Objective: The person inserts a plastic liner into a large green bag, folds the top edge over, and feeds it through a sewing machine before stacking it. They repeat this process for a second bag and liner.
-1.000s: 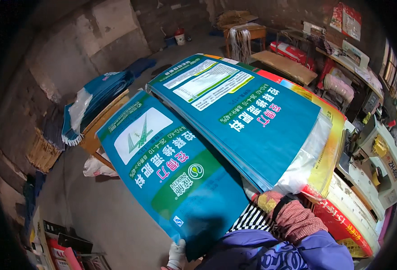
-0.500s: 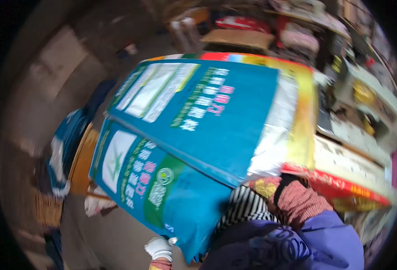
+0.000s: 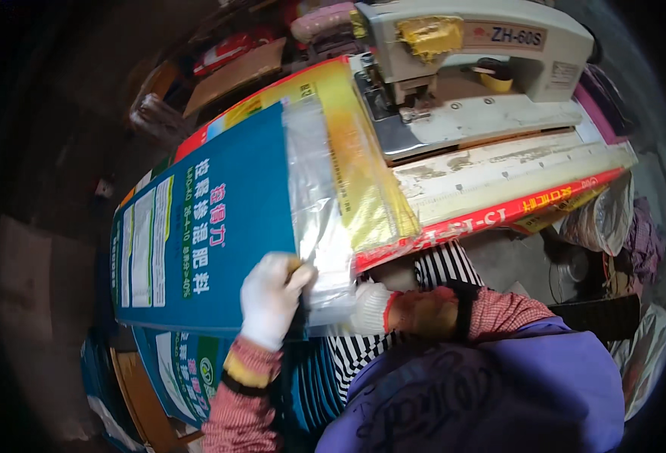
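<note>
A blue woven sack (image 3: 234,196) with a clear plastic liner (image 3: 314,181) sticking out of its mouth lies on the worktable. My left hand (image 3: 272,294), in a white glove, is curled with fingers pinched at the sack's near corner, where the liner comes out. At the liner's near end is my right hand (image 3: 372,308), also gloved in white; its fingertips are partly hidden by the plastic. Just beyond the table's right part stands a sewing machine (image 3: 469,68). A second blue sack (image 3: 174,377) hangs lower, under the first.
Yellow sacking (image 3: 363,166) covers the table beneath the blue sack. A red printed strip (image 3: 484,219) runs along its front edge. A tape roll (image 3: 494,79) sits on the machine's bed. Plastic bags (image 3: 601,219) hang at the right; a cardboard box (image 3: 234,75) stands behind.
The view has swung right toward the sewing machine. My left hand has come up from the lower sack to the upper one's corner. My right hand now shows beside the liner.
</note>
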A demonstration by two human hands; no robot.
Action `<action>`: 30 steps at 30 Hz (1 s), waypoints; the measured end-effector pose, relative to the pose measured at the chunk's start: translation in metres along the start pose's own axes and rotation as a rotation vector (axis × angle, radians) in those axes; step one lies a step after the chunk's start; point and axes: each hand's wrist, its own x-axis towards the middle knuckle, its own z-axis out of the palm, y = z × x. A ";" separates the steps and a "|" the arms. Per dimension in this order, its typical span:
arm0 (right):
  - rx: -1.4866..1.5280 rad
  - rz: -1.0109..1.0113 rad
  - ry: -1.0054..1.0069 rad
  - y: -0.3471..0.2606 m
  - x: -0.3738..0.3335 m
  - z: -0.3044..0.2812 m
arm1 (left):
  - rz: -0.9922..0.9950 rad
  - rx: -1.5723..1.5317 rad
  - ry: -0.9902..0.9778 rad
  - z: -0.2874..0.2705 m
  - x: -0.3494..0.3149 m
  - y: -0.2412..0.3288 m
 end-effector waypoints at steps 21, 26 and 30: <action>0.272 0.180 0.629 0.003 0.035 -0.157 | -0.591 -0.921 -0.062 -0.013 0.060 -0.027; 0.429 0.227 0.628 -0.019 0.015 -0.182 | -0.266 -0.959 -0.049 -0.035 0.076 -0.036; 0.122 0.255 0.493 0.004 0.016 -0.163 | -0.059 -0.985 0.318 -0.102 0.050 -0.099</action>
